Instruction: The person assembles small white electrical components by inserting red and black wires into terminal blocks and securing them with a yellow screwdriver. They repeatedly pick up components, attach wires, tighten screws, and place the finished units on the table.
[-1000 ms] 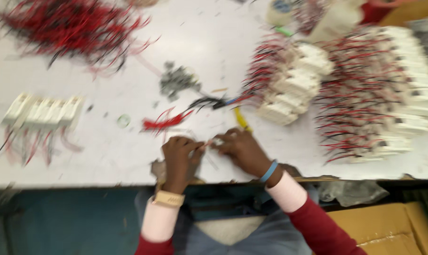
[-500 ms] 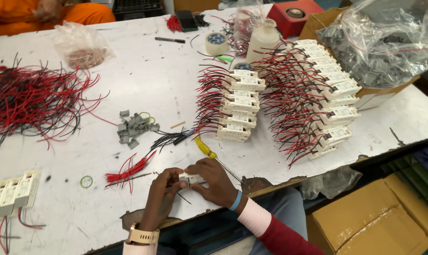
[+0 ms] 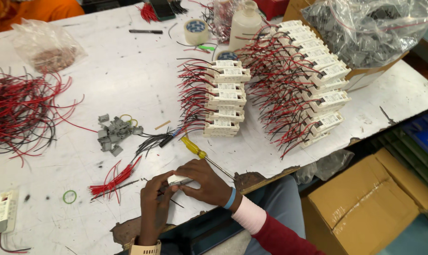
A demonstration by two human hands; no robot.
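Table: I see the white worktable (image 3: 129,71), chipped along my near edge. The view has swung and steadied since a second ago, when it was blurred; the far half of the table now shows too.
Big stack: a long row of white modules with red and black leads (image 3: 318,80) on the right, not shifted between views.
Small stack: a shorter pile of the same white units (image 3: 226,97) at centre, just beyond the screwdriver.
Loose wires: a red and black tangle (image 3: 20,108) far left, well apart from my hands.
Grey clips: a small heap (image 3: 114,134) left of centre.
Red bundle: short red wires (image 3: 114,179) just left of my left hand.
Screwdriver: the yellow-handled one (image 3: 195,147) lies flat, its shaft running under my right hand.
Right hand: my right hand (image 3: 207,182) is clenched over the small white part (image 3: 178,179), as half a second ago.
Left hand: my left hand (image 3: 152,208) pinches the same part's near end, fingers closed on it.
Part's place: at the near table edge, between both hands.
Meaning: my grip hasn't changed, so I judge I'm still working on this one part.
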